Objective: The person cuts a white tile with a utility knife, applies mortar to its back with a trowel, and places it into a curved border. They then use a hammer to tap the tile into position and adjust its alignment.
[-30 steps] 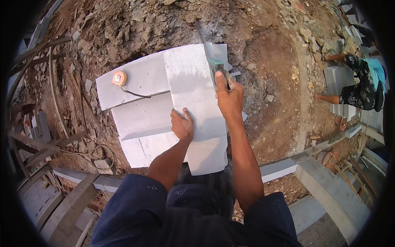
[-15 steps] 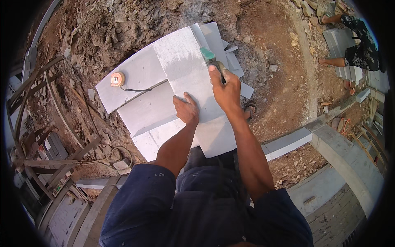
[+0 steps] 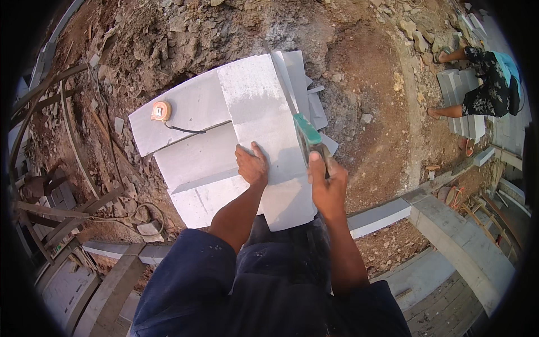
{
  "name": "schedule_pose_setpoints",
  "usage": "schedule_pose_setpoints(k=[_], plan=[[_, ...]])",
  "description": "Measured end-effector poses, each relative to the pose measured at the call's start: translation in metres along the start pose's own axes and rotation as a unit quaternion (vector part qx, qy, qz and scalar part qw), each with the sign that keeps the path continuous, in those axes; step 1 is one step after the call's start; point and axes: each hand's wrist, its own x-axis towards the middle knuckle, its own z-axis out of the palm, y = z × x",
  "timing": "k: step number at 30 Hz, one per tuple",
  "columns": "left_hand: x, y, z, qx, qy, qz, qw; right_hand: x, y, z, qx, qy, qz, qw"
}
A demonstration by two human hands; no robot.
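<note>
A light grey aerated concrete block [image 3: 254, 109] lies lengthwise on top of other pale blocks in front of me. My left hand [image 3: 252, 164] rests on its upper face near the left edge, fingers apart. Wrapped round the handle of a handsaw [image 3: 307, 129] is my right hand [image 3: 329, 185], thumb on top. The saw's green part shows just ahead of that hand, and its narrow blade runs along the block's right side. How deep the teeth sit is hidden. An orange tape measure [image 3: 161, 110] with a black strap sits on the left block [image 3: 188, 104].
Offcuts [image 3: 318, 112] lie right of the stack on rough reddish soil. Another person [image 3: 483, 84] is at the upper right beside stacked grey blocks [image 3: 457, 92]. Wooden poles [image 3: 81, 140] and a hose [image 3: 132, 218] are at left; a concrete beam [image 3: 455, 247] crosses the lower right.
My right hand has drawn the saw back toward me and slightly right. The left hand stays on the block. The whole view has shifted a little.
</note>
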Motion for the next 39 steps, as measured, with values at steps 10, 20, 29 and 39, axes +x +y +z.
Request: schedule_pose_setpoints(k=[10, 20, 29, 39], plan=[[-0.026, 0.0, 0.01, 0.009, -0.023, 0.027, 0.999, 0.091, 0.014, 0.028, 0.031, 0.049, 0.039, 0.998], [-0.027, -0.005, 0.013, 0.022, 0.0, 0.005, 1.0, 0.038, 0.025, -0.004, -0.052, 0.024, 0.025, 0.998], [-0.013, 0.0, -0.001, 0.002, -0.015, -0.007, 1.0, -0.079, -0.017, -0.052, 0.003, 0.003, 0.025, 1.0], [-0.014, -0.015, 0.002, 0.026, -0.018, -0.013, 0.999, 0.004, 0.012, 0.0, -0.07, 0.012, 0.013, 0.997]])
